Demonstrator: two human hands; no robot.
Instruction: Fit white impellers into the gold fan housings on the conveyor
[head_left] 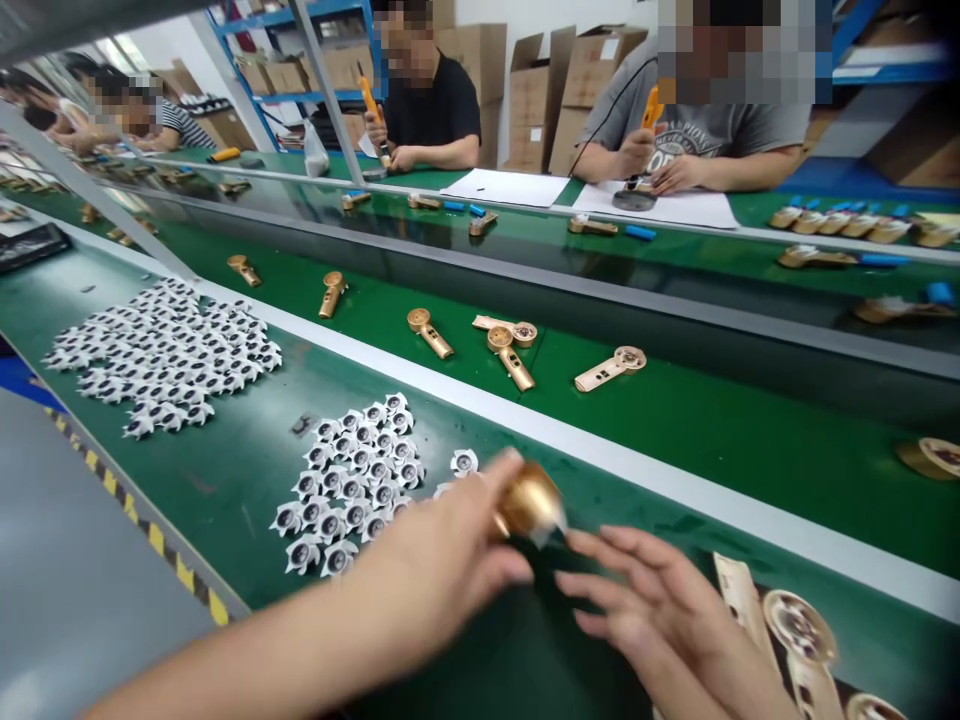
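Note:
My left hand (pixel 469 535) is closed around a gold fan housing (pixel 531 500), which is smeared by motion; something pale shows at its lower edge. Just to the right, my right hand (pixel 637 585) has its fingers apart and holds nothing that I can see. Small white fan blades (pixel 360 470) with dark centres lie in a group beyond my left forearm, and a single white fan blade (pixel 464 461) sits close to my left hand. Gold fan housings (pixel 799 625) with handles lie at the lower right, partly behind my right hand.
A larger spread of white fan blades (pixel 165 350) covers the bench at left. Beyond the white strip (pixel 420 405), several gold housings (pixel 510 358) lie on the green belt (pixel 660 430). Across the line, people hold yellow tools (pixel 651 105). A slanting metal post (pixel 97 190) stands at left.

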